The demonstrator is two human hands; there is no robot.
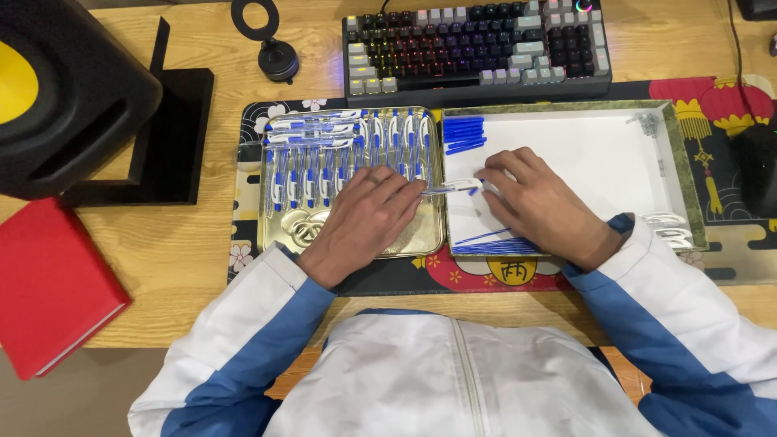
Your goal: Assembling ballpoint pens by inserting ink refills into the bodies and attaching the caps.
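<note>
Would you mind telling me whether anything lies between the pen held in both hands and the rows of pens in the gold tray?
Nothing visible does. The pen is held by the left hand and right hand right over the gold tray edge; the rows of pens lie just beyond the left hand.

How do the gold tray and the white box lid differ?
The gold tray is shiny metal; the white box lid is matte with a greenish rim. The tray holds rows of assembled pens; the lid holds loose blue caps and blue refills. The left hand rests over the tray, the right hand over the lid. Both sit side by side on the desk mat.
</note>
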